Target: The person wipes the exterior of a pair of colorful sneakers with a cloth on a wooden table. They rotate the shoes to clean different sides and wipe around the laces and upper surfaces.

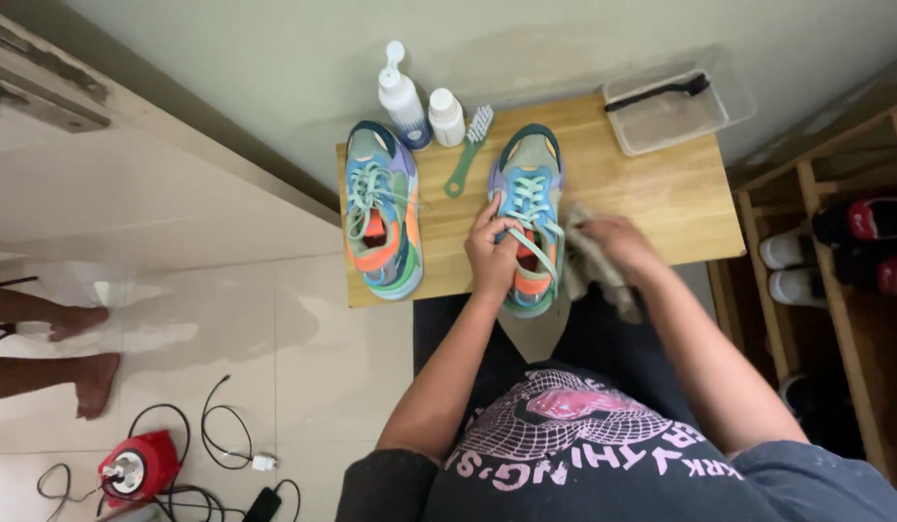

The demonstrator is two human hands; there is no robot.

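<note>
Two multicoloured sneakers lie on a small wooden table. My left hand grips the right sneaker at its tongue and laces, holding it steady. My right hand is closed on a grey cloth pressed against that shoe's outer side. The left sneaker rests apart at the table's left edge, untouched.
A white spray bottle, a small white bottle and a green brush stand at the table's back. A clear tray with a black brush sits back right. A shoe rack is on the right. Another person's bare feet and cables are on the floor left.
</note>
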